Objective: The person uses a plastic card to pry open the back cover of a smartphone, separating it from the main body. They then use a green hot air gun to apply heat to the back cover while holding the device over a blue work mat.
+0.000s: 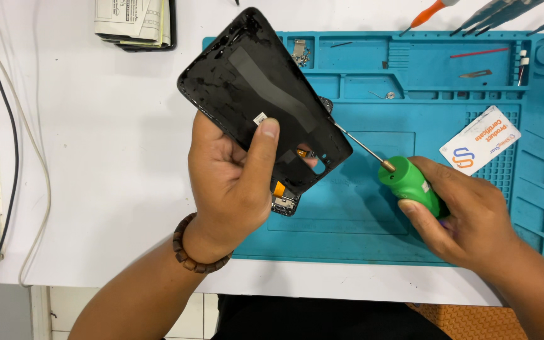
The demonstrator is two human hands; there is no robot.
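While the left hand [231, 182] grips a black, glossy, scuffed phone back cover [262, 94] with a grey strip on its inner face, thumb pressed on the inner surface and fingers wrapped behind, the cover sits tilted above the left edge of a teal silicone repair mat [360, 233]. Part of the phone body with orange flex parts [284, 198] shows below the cover's lower edge, against the palm. The right hand [467, 217] is clenched around a green-handled precision screwdriver [407, 182]; its thin metal shaft runs up-left and the tip meets the cover's right edge. A brown wooden bead bracelet [187, 252] sits on the left wrist. A white card with orange and blue print [480, 140] lies on the mat, right of the screwdriver. Small metal tools and screws [473, 74] lie in the mat's top compartments. A stack of papers [135, 22] rests on the white table [96, 189], top left.
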